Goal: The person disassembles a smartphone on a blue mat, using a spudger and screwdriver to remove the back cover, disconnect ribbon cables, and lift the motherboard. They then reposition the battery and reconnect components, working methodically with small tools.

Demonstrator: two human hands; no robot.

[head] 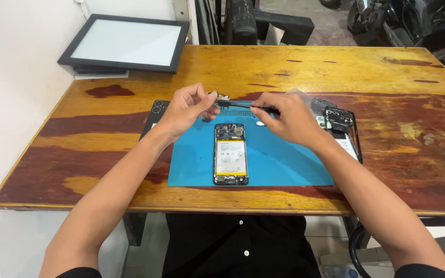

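An opened phone lies face down on a blue work mat, its white battery and circuit boards exposed. Above its top end, my left hand pinches a small metal part between thumb and fingers. My right hand grips black tweezers, whose tip touches that small part. Both hands hover just over the mat's far edge.
A black phone back cover lies left of the mat, partly under my left wrist. A phone frame with boards lies to the right. A framed white panel sits at the wooden table's far left corner.
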